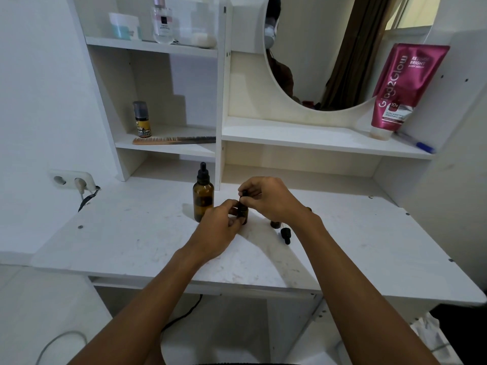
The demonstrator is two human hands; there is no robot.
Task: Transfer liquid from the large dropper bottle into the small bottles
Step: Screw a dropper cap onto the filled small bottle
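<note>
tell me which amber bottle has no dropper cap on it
The small bottle partly hidden under the right wrist; its dropper lies beside it on the table. The large bottle is capped.

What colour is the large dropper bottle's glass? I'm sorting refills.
Amber brown, black dropper cap; large dropper bottle, head view.

I see a white table [137, 233], its top scuffed and marked. On it stands the large amber dropper bottle [203, 198], upright with its black dropper cap on. Just to its right stands a small amber bottle [243, 214], upright on the tabletop. Farther right a second small bottle [275, 224] stands uncapped, and just beside it a loose black dropper cap [285, 236] lies on its side.
</note>
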